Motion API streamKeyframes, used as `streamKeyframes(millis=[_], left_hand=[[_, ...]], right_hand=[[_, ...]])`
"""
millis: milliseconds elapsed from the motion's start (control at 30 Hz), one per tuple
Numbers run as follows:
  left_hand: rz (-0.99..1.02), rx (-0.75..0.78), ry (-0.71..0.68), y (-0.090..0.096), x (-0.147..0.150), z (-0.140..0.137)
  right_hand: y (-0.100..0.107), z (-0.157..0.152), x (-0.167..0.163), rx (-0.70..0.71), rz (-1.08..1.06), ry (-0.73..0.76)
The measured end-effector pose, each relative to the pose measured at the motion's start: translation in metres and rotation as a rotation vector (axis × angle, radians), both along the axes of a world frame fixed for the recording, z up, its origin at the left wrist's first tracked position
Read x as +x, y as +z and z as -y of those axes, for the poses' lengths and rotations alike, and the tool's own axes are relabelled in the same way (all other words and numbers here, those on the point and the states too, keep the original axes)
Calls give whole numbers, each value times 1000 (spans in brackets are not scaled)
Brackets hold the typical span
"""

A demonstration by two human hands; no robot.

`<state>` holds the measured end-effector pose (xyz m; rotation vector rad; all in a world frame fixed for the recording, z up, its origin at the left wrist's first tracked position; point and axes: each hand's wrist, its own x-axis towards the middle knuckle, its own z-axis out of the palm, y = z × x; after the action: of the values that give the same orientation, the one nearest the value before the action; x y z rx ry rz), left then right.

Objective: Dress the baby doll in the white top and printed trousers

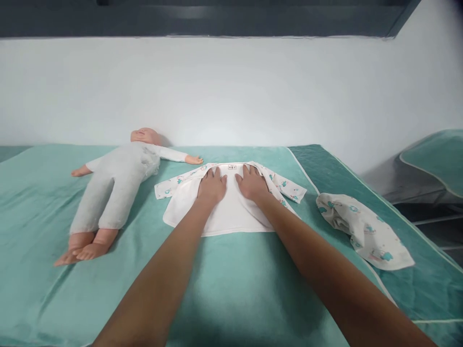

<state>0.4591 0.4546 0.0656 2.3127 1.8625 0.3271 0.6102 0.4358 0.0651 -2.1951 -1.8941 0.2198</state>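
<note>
A white baby shirt with teal prints on its sleeves lies spread with its inner side up, collar tag towards the wall. My left hand rests flat on its left front near the collar, fingers spread. On the right front, my right hand lies flat too, fingers apart and pointing to the neckline. Neither hand grips the cloth. To the left, a baby doll with a white cloth body lies on its back, one arm stretched towards the shirt's left sleeve.
A crumpled printed baby garment lies to the right. Everything rests on a teal bed cover with pale piping. A white wall stands behind, under a dark overhead panel. Another teal padded piece is at the far right.
</note>
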Motion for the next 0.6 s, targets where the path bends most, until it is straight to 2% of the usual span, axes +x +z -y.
streamKeyframes(millis=[200,600], left_hand=[[5,25,-7,-3,-1,-2],[-14,9,27,-4,5,3]], right_hand=[[-3,-1,9,23,8,33],[-6,5,0,32,-12,-13]])
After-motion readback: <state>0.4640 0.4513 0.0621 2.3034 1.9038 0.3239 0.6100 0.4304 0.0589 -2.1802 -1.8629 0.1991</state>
